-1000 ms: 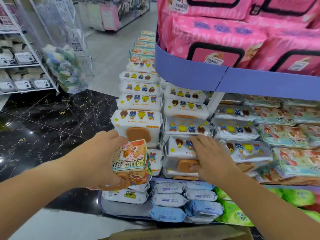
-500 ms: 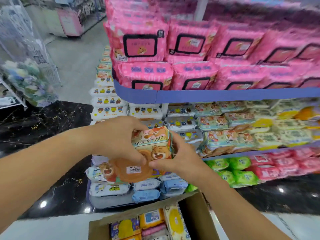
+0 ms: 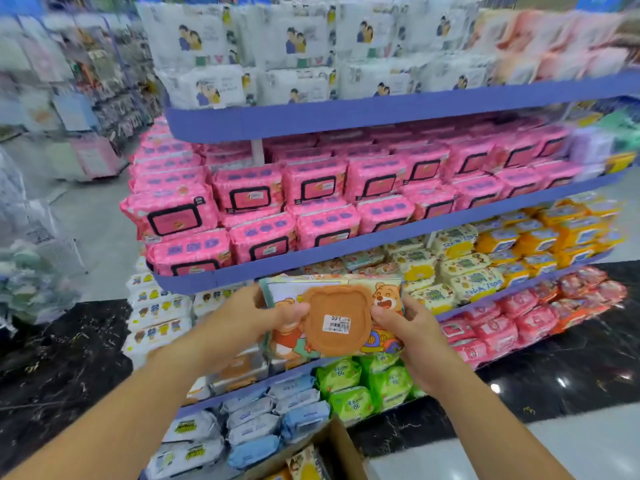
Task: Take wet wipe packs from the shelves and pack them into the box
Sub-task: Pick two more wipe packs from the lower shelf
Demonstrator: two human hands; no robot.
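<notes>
I hold one wet wipe pack flat in front of me, facing up, with a brown bear-shaped lid, a price sticker and cartoon bears. My left hand grips its left edge, thumb on top. My right hand grips the right edge the same way. The pack hovers in front of the shelves, above the cardboard box, whose corner shows at the bottom with a few packs inside.
Blue shelves carry white packs at the top, pink packs below, yellow packs at right, green packs and blue-grey packs low down. Black marble floor lies on both sides. An aisle with hanging goods runs at the left.
My right hand left the shelf and joined the left on the pack. The pack turned flat, lid up, and rose. My view lifted, showing higher shelves.
</notes>
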